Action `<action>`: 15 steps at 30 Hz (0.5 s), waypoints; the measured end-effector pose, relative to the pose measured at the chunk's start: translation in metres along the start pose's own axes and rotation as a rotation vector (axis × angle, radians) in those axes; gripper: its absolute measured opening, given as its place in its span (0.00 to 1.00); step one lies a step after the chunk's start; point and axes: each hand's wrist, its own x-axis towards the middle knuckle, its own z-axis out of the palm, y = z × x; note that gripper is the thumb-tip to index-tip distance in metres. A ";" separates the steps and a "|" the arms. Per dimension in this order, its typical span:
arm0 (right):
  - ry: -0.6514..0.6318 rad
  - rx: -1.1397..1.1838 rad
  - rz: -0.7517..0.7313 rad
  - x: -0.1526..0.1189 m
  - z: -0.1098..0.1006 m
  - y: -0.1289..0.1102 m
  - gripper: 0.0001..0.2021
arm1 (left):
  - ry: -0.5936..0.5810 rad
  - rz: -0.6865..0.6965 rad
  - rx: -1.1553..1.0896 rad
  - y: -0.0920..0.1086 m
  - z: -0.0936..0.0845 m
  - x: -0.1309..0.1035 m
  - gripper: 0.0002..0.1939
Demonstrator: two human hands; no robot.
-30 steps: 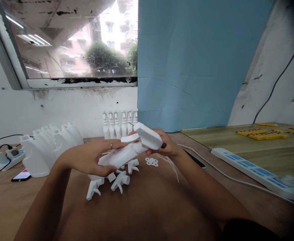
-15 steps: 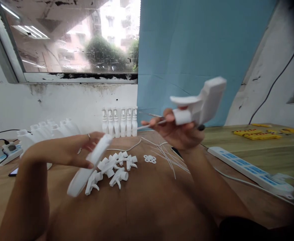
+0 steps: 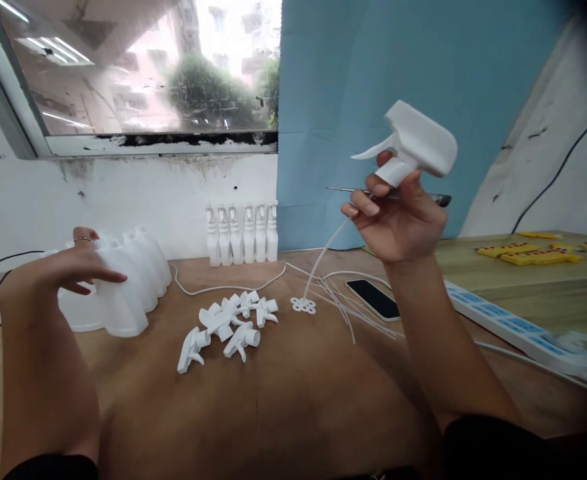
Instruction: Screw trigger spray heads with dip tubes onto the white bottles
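Note:
On the left, my left hand (image 3: 56,267) is at the group of white bottles (image 3: 128,287), its fingers apart against the nearest ones; a ring shows on one finger. Raised at the right, my right hand (image 3: 398,223) grips a white spray head (image 3: 423,140) by its collar. A thin metal tool (image 3: 441,199) with a dark end lies across the same hand, and a thin white tube (image 3: 321,257) hangs from its fingers towards small white rings (image 3: 303,305) on the table. Several loose spray heads (image 3: 223,320) lie in a pile at the middle.
Several white bottles with spray heads (image 3: 243,237) stand by the wall. Loose thin tubes (image 3: 341,307) lie near a phone (image 3: 373,299). A power strip (image 3: 518,333) and yellow pieces (image 3: 538,255) are at the right. A white cable (image 3: 208,290) runs across the table.
My left hand has moved left with a bottle to the bottle group and its fingers have spread. My right hand has risen to the right, turning the spray head. The view has shifted slightly.

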 end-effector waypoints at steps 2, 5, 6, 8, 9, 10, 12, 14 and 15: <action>0.001 -0.015 0.017 0.000 0.001 -0.001 0.17 | -0.046 -0.189 -0.088 0.007 0.000 -0.002 0.49; 0.011 -0.054 0.041 -0.001 0.004 -0.002 0.19 | -0.067 -0.390 -0.113 0.013 -0.001 -0.001 0.56; 0.011 -0.063 0.049 -0.001 0.004 -0.003 0.19 | -0.068 -0.410 -0.115 0.011 -0.001 0.001 0.57; 0.005 -0.068 0.058 -0.002 0.004 -0.003 0.19 | -0.060 -0.389 -0.138 0.004 0.001 0.008 0.56; -0.001 -0.062 0.060 -0.002 0.003 -0.003 0.19 | -0.055 -0.369 -0.150 -0.001 0.002 0.012 0.55; -0.007 -0.053 0.062 -0.001 0.002 -0.003 0.19 | -0.050 -0.346 -0.160 -0.006 0.003 0.016 0.55; -0.009 -0.042 0.066 -0.001 0.000 -0.004 0.18 | -0.037 -0.334 -0.162 -0.012 0.007 0.021 0.55; 0.006 -0.051 0.069 0.000 -0.003 -0.005 0.18 | -0.040 -0.346 -0.160 -0.012 0.009 0.022 0.59; 0.015 -0.058 0.070 0.000 -0.004 -0.007 0.17 | -0.049 -0.350 -0.160 -0.010 0.010 0.021 0.63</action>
